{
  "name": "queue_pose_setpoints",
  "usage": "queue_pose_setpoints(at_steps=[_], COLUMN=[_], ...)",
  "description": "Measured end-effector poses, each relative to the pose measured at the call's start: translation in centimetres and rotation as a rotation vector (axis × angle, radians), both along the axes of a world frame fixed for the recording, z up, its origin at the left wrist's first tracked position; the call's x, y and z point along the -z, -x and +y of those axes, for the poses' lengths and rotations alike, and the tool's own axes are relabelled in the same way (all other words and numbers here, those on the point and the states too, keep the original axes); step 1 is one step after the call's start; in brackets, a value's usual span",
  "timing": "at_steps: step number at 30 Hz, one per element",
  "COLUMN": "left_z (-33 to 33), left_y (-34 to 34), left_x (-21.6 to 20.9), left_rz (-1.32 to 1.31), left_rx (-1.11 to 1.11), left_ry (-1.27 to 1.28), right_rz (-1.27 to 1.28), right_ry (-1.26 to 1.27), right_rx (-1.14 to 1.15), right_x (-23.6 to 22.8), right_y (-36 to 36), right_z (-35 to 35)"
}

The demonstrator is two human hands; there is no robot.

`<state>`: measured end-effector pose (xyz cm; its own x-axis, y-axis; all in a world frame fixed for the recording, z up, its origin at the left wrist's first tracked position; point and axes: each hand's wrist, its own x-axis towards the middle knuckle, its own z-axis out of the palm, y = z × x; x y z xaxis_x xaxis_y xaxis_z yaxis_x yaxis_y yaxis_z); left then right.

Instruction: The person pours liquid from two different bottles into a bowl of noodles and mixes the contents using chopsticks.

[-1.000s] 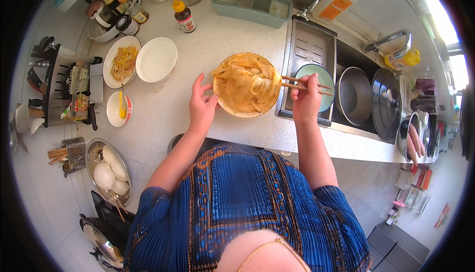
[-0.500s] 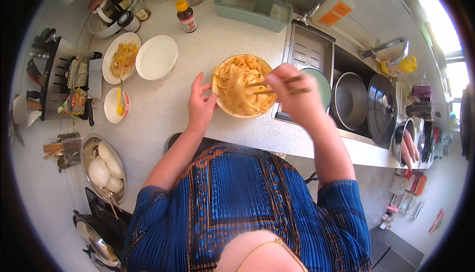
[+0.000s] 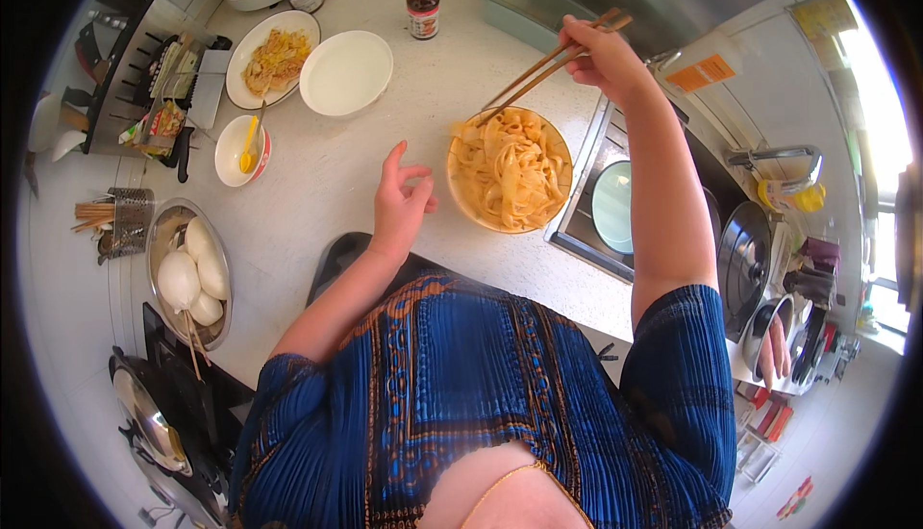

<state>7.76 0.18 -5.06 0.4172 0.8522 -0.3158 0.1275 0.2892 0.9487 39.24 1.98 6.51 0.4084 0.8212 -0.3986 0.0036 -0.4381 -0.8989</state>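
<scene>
Wide, sauce-coloured noodles [image 3: 511, 168] fill a bowl [image 3: 569, 154] on the white counter. Above the bowl's far right side, my right hand [image 3: 601, 56] grips a pair of wooden chopsticks [image 3: 540, 73], whose tips reach down to the noodles at the far left rim. A strand or two laps over that rim near the tips. My left hand [image 3: 400, 204] hovers left of the bowl, apart from it, fingers spread and holding nothing.
An empty white plate [image 3: 346, 72], a plate of yellow food [image 3: 231, 82] and a small bowl with a yellow spoon [image 3: 227, 178] stand at left. Behind are a sauce bottle [image 3: 423, 10] and a green box [image 3: 519, 12]. The sink [image 3: 567, 226] lies right; a steel basin [image 3: 226, 284] holds white gourd-like pieces.
My left hand has let go of the bowl's rim. My right hand has moved from over the noodles to farther back, chopsticks still held. The whole view has shifted.
</scene>
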Motion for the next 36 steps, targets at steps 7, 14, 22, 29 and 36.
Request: queue_pose_setpoints(at_steps=[7, 14, 22, 29, 36], left_z=[0.1, 0.8, 2.6, 4.2, 4.1], left_y=[1.1, 0.7, -0.5, -1.2, -1.6], left_x=[0.3, 0.3, -1.8, -3.6, -3.9], left_rz=[-0.028, 0.004, -0.019, -0.537, -0.835], left_rx=[-0.08, -0.104, -0.037, 0.07, 0.119], left_ry=[0.024, 0.006, 0.03, 0.449, 0.66], right_rz=[0.284, 0.6, 0.024, -0.065, -0.224], right_ry=[0.066, -0.18, -0.197, -0.133, -0.272], right_rx=[0.008, 0.044, 0.178, 0.25, 0.459], right_x=[6.3, 7.5, -0.6, 0.2, 1.8], right_y=[2.4, -1.2, -2.3, 1.0, 3.3], right_z=[3.3, -1.7, -12.7, -16.8, -18.2])
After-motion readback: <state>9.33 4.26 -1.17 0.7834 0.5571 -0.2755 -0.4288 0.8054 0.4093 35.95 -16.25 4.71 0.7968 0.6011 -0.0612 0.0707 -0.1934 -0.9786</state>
